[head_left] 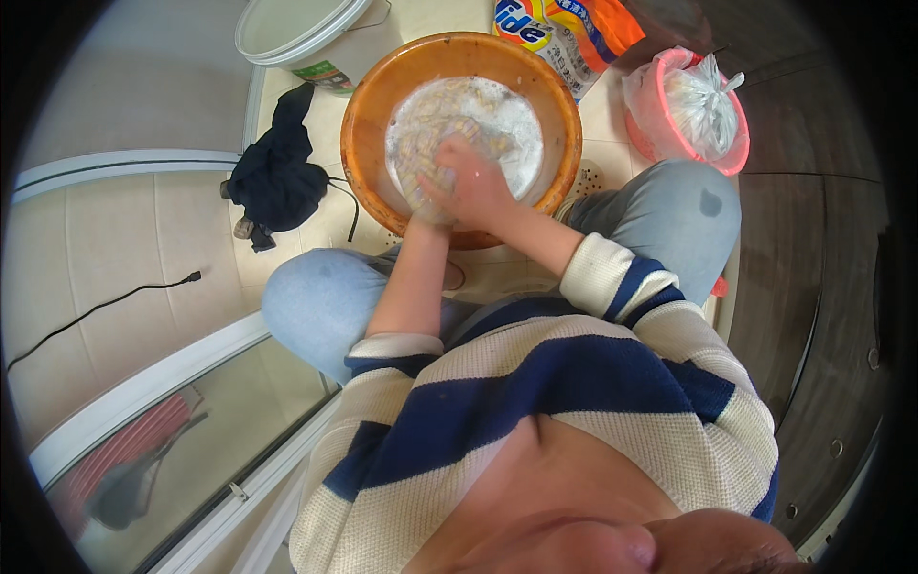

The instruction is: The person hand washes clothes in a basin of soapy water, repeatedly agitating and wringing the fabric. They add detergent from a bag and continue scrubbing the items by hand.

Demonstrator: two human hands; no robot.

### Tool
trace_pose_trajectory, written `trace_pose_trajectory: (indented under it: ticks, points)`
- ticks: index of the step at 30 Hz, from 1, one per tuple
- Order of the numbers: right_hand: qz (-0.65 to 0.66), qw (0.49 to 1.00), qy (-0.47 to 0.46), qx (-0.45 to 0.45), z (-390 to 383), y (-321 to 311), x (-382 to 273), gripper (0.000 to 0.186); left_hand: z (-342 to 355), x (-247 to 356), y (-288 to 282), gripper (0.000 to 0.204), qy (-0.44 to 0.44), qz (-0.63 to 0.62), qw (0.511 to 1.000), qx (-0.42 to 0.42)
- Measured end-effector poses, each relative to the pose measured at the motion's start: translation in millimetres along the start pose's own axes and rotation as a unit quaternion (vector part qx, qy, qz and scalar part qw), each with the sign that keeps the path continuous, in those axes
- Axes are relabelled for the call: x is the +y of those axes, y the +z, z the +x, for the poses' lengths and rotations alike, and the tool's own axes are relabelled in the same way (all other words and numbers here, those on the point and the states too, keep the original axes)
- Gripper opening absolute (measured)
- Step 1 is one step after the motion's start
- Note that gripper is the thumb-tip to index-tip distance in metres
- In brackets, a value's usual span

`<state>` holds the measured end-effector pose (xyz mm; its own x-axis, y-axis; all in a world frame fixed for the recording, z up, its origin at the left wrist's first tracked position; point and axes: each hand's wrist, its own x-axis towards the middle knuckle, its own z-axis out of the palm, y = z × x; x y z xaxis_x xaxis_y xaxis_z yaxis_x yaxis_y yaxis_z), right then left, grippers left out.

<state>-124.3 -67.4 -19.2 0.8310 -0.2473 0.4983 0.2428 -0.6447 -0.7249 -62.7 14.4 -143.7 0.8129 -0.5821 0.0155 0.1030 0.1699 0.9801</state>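
Note:
An orange-brown round basin point(359, 105) stands between my knees, holding whitish sudsy water point(521, 124). In it lies a wet, pale yellow and grey patterned cloth point(449, 110), bunched toward the near side. My right hand point(473, 187) is closed on a fold of this cloth, with its fingers curled toward the left. Just beside it, my left hand point(432, 212) is at the basin's near edge, wrapped by the cloth. The cloth and my right hand hide its fingers.
A white bucket point(306, 38) stands at the far left, near dark clothing point(277, 177) on the tiles. An orange detergent bag point(574, 38) stands behind the basin. A pink bin point(645, 115) with a tied plastic bag is at right. A black cable point(105, 301) lies left.

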Motion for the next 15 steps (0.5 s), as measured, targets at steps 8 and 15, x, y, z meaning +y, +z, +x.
trace_pose_trajectory:
  ticks: [8,15]
  points:
    - [-0.138,0.973,0.187,-0.001,25.4,-6.6,103.8,0.033,17.7,49.6,18.3,0.039,-0.21,-0.303,0.911,0.185]
    - [-0.164,0.949,0.264,0.056,29.2,-23.3,164.6,0.036,29.8,39.8,3.0,0.017,-0.075,0.18,0.976,0.096]
